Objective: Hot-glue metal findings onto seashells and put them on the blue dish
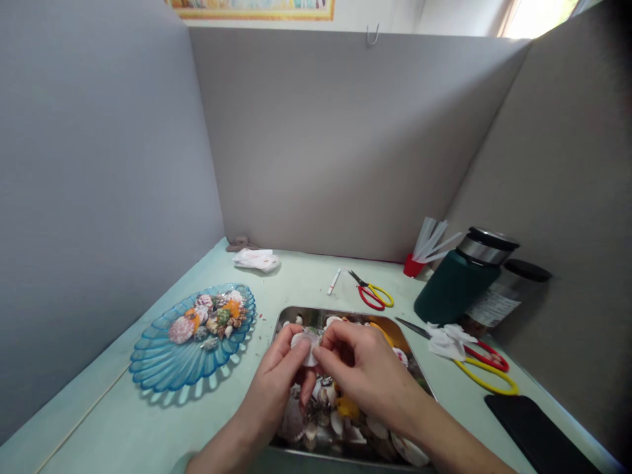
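A: ok so what was getting pinched?

B: a whitish shell (307, 350), tbh. Left hand (281, 365) had it between thumb and fingers, and the right hand (368, 368) was pinching its edge.

A: where though?

B: just above the metal tray (326, 453) of shells (292, 421) on the counter (301, 283). Blue dish (160, 359) with more shells sat off left.

No legible text
The white label (495, 308) on the dark-lidded clear jar (518, 288), beside the green bottle (448, 283), carries rows of print too small and blurred to read; the slim white stick (334, 282) on the desk (301, 280) bears tiny reddish marks, likewise unreadable.
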Demonstrator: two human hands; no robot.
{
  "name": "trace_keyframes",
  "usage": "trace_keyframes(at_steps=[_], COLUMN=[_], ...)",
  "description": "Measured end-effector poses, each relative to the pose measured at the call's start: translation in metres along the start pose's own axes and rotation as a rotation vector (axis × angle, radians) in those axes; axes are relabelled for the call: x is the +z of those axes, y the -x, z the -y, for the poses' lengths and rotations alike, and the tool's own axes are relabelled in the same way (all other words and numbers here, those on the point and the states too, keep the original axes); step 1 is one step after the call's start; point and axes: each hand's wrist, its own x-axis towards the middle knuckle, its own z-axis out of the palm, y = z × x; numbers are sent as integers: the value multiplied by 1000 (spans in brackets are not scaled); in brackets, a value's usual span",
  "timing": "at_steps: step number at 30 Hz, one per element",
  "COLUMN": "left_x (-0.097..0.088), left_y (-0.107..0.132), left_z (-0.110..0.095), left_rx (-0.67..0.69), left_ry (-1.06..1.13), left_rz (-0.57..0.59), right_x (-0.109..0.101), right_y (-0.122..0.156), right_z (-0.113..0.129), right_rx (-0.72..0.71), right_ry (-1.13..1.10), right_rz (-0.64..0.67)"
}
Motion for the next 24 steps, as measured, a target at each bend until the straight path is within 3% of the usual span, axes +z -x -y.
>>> trace_keyframes(at_steps=[4, 9, 15, 20, 24], left_x=[0, -4, -10, -6, -1], left_y=[-2, -1, 1, 3, 2], left_z=[-4, -12, -16, -14, -9], left_rx=[12, -69, -205, -246, -197], left_ry=[103, 351, 469, 461, 372], left_rz=[-3, 156, 321, 321, 207], right_x=[-7, -13, -7, -2, -5], right_y=[-1, -2, -4, -4, -3], right_z=[1, -1, -1, -3, -1], right_rx=[-35, -68, -92, -8, 65], right_ry=[-22, -108, -233, -454, -643], right_rz=[11, -28, 119, 189, 241])
